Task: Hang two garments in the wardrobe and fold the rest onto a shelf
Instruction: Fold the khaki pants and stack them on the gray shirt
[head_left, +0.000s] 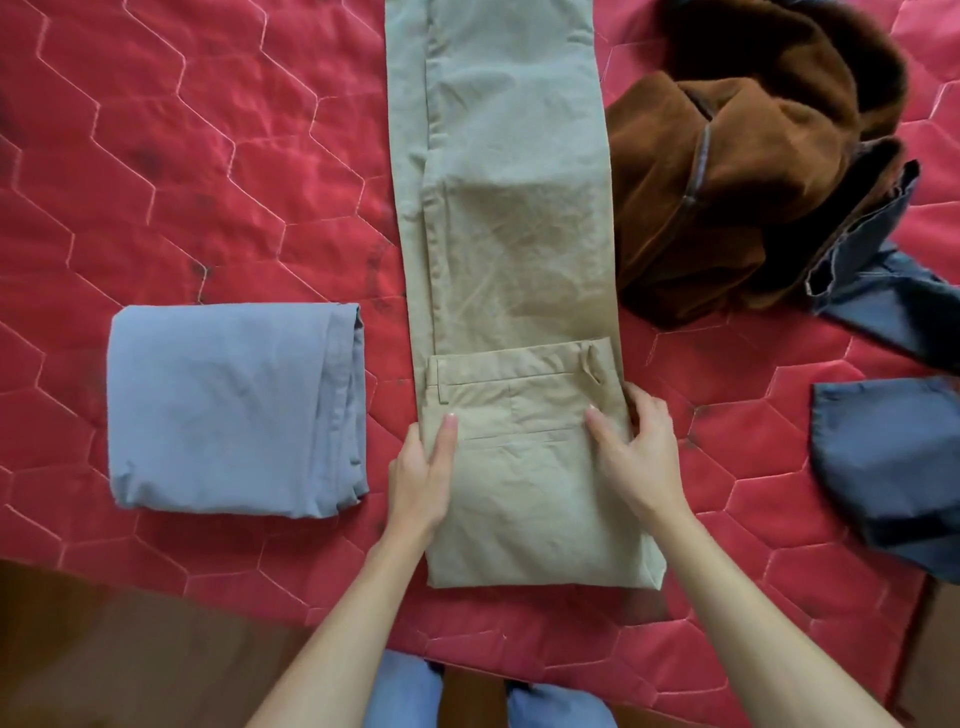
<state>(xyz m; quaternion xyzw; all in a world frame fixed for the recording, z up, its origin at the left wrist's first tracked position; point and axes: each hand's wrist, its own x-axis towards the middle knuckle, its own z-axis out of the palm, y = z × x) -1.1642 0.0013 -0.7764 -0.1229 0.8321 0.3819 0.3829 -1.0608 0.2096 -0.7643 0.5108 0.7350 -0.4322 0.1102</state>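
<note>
Khaki trousers (509, 218) lie lengthwise down the centre of the frame on a bed with a red quilted cover (197, 156); legs run off the top edge, the waistband end is folded back over the legs at lower centre, belt loops and a welt pocket facing up. Left hand (423, 480) rests on the left edge of the folded section, thumb on top of the cloth, the other fingers against or under the edge; whether they actually pinch the fabric cannot be told from this view. Right hand (641, 447) sits at the right edge of the same section, thumb laid on top, fingers curled around the side of the fold, gripping it loosely. A folded light blue garment (234, 410) lies as a squared stack at centre left, just beside the trousers but apart from them. A brown fleecy garment (737, 166) lies crumpled at upper right, touching the right edge of the trouser legs. A dark blue garment (893, 447) lies unfolded along the right edge, partly under the brown one. Wooden floor (104, 649) shows at lower left; person's blue-jeaned legs (405, 691) at bottom centre.
</note>
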